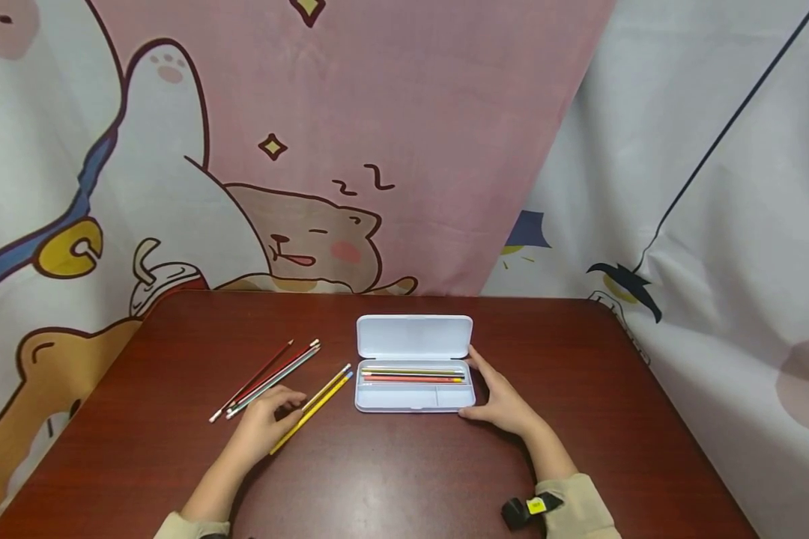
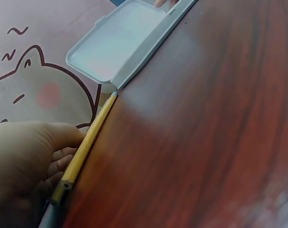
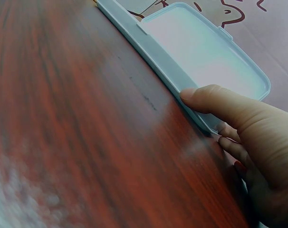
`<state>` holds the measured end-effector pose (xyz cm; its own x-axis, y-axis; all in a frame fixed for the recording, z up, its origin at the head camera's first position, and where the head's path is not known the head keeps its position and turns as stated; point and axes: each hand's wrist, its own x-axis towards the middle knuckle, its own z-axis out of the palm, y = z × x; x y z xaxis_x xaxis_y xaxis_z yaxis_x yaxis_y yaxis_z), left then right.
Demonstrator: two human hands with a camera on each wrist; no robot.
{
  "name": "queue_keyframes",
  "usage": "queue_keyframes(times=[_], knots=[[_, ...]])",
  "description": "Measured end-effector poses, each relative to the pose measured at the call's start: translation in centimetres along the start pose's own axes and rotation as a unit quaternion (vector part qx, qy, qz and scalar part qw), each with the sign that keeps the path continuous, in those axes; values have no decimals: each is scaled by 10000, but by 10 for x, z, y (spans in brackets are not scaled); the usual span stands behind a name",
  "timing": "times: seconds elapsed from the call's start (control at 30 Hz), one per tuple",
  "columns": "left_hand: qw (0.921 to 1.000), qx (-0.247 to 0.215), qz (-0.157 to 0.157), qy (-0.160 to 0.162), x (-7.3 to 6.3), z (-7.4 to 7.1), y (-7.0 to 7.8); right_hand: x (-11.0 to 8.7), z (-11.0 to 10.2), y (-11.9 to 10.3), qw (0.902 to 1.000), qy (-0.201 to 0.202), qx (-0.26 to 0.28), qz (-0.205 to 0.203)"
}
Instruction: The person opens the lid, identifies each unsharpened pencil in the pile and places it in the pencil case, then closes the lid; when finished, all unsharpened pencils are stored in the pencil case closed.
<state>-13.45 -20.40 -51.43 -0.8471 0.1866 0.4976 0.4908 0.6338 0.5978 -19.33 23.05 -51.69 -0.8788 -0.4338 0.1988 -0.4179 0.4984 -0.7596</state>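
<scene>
Case (image 1: 394, 399) is held at right edge by right hand (image 1: 505, 403). Yellow pencils (image 1: 327, 397) could be rolled if nudged by left hand (image 1: 265, 421); hold unclear.

Case (image 1: 398, 399): white, open, lid tipped back, tray flat between the hands, right end in the right hand (image 1: 502, 404). Pencils in case (image 1: 414, 379): several, side by side in the rear slot, one orange-red. Yellow pencils (image 1: 328, 397): two, side by side, slanted, at left hand's (image 1: 263, 427) fingertips, far ends just beside case. Red pencils (image 1: 261, 371) and green pencil (image 1: 276, 380): loose, slanted, extending beyond left hand.
</scene>
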Motion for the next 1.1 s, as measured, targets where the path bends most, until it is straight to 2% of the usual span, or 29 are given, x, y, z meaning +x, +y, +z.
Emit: queue_keyframes(times=[0.2, 0.6, 0.93, 1.1], knots=[[9998, 165, -102, -63, 1, 2, -1, -1, -1, 1, 10000, 2, -7, 49], [9993, 243, -245, 123, -2, 3, 2, -1, 0, 0, 10000, 4, 13, 42], [9990, 347, -52, 293, -1, 0, 5, 0, 0, -1, 10000, -15, 18, 63], [9995, 244, -17, 193, 2, -2, 9, -1, 0, 1, 10000, 6, 42, -7]])
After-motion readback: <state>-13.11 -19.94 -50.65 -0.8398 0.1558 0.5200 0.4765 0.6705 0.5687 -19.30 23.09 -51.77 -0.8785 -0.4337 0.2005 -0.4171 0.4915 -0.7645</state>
